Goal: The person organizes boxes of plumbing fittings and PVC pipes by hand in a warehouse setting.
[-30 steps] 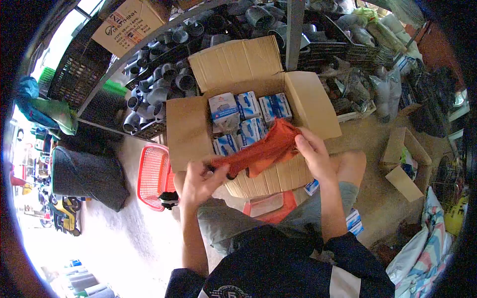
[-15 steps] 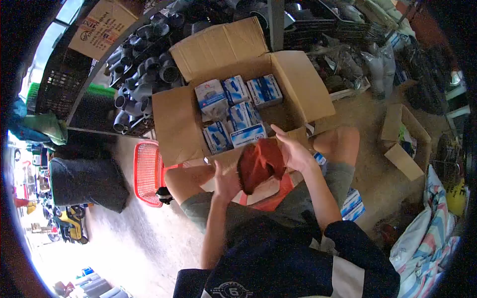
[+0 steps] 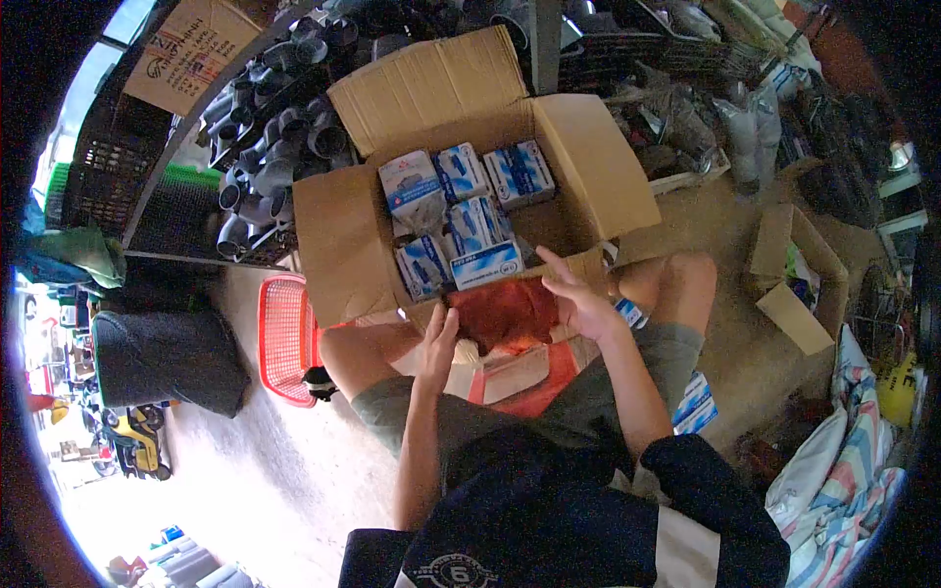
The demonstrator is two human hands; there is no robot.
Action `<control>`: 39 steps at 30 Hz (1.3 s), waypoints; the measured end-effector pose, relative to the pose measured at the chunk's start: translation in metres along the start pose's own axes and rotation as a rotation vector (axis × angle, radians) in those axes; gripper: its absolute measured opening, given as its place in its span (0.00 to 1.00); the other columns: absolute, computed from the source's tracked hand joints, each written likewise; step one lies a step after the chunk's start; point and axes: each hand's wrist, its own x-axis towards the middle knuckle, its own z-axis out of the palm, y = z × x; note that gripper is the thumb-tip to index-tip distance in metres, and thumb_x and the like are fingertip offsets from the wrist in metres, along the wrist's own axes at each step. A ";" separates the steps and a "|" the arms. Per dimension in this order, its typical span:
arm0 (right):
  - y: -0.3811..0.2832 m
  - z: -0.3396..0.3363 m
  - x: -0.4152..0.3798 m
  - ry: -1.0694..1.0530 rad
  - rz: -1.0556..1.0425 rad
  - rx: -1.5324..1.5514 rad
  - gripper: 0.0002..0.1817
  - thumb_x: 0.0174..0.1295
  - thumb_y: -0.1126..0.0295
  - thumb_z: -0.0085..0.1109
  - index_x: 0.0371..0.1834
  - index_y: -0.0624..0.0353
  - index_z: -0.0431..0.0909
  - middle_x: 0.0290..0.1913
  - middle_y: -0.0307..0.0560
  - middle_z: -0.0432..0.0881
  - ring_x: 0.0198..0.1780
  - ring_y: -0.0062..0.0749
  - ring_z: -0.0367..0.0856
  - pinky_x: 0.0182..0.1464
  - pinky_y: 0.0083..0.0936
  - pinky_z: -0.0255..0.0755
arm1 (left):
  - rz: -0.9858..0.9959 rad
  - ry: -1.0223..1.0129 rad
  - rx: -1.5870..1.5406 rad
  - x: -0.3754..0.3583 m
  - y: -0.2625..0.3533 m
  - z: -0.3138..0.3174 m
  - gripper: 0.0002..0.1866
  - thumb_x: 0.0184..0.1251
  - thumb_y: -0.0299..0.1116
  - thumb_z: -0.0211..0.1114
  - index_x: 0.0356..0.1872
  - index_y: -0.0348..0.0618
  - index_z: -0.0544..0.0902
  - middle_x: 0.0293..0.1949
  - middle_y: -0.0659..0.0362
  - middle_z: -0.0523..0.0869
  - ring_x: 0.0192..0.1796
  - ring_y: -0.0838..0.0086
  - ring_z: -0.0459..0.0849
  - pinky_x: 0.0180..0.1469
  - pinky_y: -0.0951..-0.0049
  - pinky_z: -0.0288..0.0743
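A dark red cloth (image 3: 505,316) is spread between my two hands, over my lap at the near side of the open cardboard box (image 3: 343,250). My left hand (image 3: 437,348) grips its left end with the thumb up, and my right hand (image 3: 585,308) grips its right end. Some of the fingers are hidden behind the cloth. Just beyond it, inside the box, lie several blue-and-white small cartons (image 3: 487,267). A crumpled clear plastic bag (image 3: 420,218) rests among them.
A red plastic basket (image 3: 286,338) stands left of my knee. Grey pipe fittings (image 3: 260,206) fill a rack at back left. Blue-and-white cartons (image 3: 694,404) lie by my right leg. A smaller open box (image 3: 799,318) and a striped sack (image 3: 843,451) are at right.
The cloth has gone from a bunched, hanging shape to a wider, flatter one between my hands. My left hand has risen slightly toward the box.
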 end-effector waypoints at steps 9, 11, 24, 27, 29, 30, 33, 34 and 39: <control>0.025 -0.027 0.012 0.089 -0.067 -0.305 0.41 0.59 0.64 0.70 0.76 0.49 0.61 0.67 0.48 0.73 0.65 0.35 0.71 0.67 0.31 0.65 | 0.170 0.017 0.062 0.018 -0.027 -0.024 0.30 0.76 0.32 0.55 0.76 0.45 0.59 0.69 0.52 0.69 0.65 0.66 0.72 0.66 0.67 0.66; -0.005 -0.019 -0.001 0.026 -0.075 -0.202 0.40 0.61 0.67 0.69 0.76 0.46 0.61 0.67 0.47 0.73 0.65 0.33 0.71 0.66 0.30 0.66 | 0.162 0.031 -0.043 0.009 -0.002 -0.022 0.27 0.76 0.32 0.55 0.74 0.43 0.62 0.68 0.52 0.70 0.64 0.68 0.73 0.66 0.68 0.66; -0.025 0.011 -0.008 -0.102 -0.299 -0.543 0.36 0.55 0.77 0.70 0.70 0.52 0.70 0.63 0.42 0.76 0.64 0.30 0.74 0.67 0.29 0.67 | 0.271 0.101 0.254 -0.023 0.082 -0.030 0.18 0.66 0.21 0.64 0.57 0.39 0.81 0.28 0.71 0.68 0.31 0.84 0.65 0.35 0.83 0.63; -0.012 0.015 0.006 -0.140 -0.297 -0.511 0.35 0.56 0.76 0.69 0.70 0.53 0.69 0.64 0.43 0.75 0.67 0.31 0.70 0.70 0.30 0.63 | 0.243 0.154 0.231 -0.024 0.070 -0.036 0.17 0.67 0.22 0.64 0.57 0.40 0.80 0.29 0.69 0.70 0.33 0.83 0.68 0.37 0.81 0.65; -0.019 0.017 0.000 -0.136 -0.177 -0.198 0.38 0.54 0.74 0.72 0.71 0.53 0.67 0.67 0.45 0.72 0.70 0.33 0.67 0.73 0.31 0.58 | 0.170 0.180 0.182 -0.032 0.077 -0.031 0.18 0.67 0.24 0.65 0.58 0.38 0.78 0.32 0.67 0.75 0.37 0.81 0.73 0.41 0.79 0.69; -0.027 0.019 -0.005 -0.113 -0.238 -0.229 0.40 0.53 0.73 0.72 0.72 0.52 0.65 0.69 0.46 0.70 0.71 0.34 0.65 0.74 0.32 0.56 | 0.132 0.197 0.149 -0.043 0.094 -0.023 0.19 0.67 0.25 0.66 0.58 0.37 0.77 0.34 0.65 0.78 0.40 0.79 0.76 0.44 0.78 0.71; -0.037 0.025 -0.011 -0.065 -0.386 -0.363 0.46 0.51 0.72 0.74 0.75 0.50 0.60 0.73 0.48 0.64 0.75 0.39 0.58 0.77 0.34 0.50 | 0.078 0.217 0.067 -0.049 0.101 -0.024 0.24 0.66 0.27 0.69 0.61 0.36 0.73 0.43 0.58 0.82 0.49 0.75 0.80 0.50 0.74 0.75; -0.031 0.026 -0.007 -0.059 -0.418 -0.431 0.48 0.50 0.72 0.75 0.76 0.49 0.58 0.74 0.49 0.62 0.76 0.41 0.57 0.77 0.34 0.50 | 0.072 0.219 0.044 -0.048 0.099 -0.027 0.25 0.66 0.28 0.69 0.62 0.35 0.71 0.46 0.56 0.83 0.51 0.73 0.81 0.52 0.73 0.76; -0.013 0.032 0.004 0.027 -0.574 -0.775 0.47 0.48 0.75 0.73 0.74 0.50 0.61 0.76 0.51 0.60 0.78 0.45 0.54 0.78 0.36 0.50 | 0.063 0.226 0.200 -0.053 0.107 -0.028 0.25 0.63 0.28 0.71 0.61 0.39 0.75 0.53 0.53 0.81 0.53 0.72 0.81 0.51 0.72 0.77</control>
